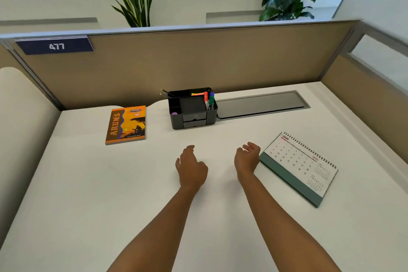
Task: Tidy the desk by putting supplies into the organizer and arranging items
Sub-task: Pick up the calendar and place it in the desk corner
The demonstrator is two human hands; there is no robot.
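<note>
A black desk organizer [192, 110] stands at the back middle of the white desk [110, 183]. Several markers [209, 99], pencils and bright sticky notes sit in its compartments. An orange notebook [126, 125] lies flat to its left. A spiral desk calendar [298, 166] lies flat on the right. My left hand [191, 168] hovers over the desk's middle with loosely curled fingers, holding nothing. My right hand [247, 158] is relaxed and holds nothing, just left of the calendar's near corner.
A grey cable-tray lid [262, 104] is set into the desk behind and right of the organizer. Tan partition walls [198, 62] enclose the back and both sides. Plants stand beyond the partition.
</note>
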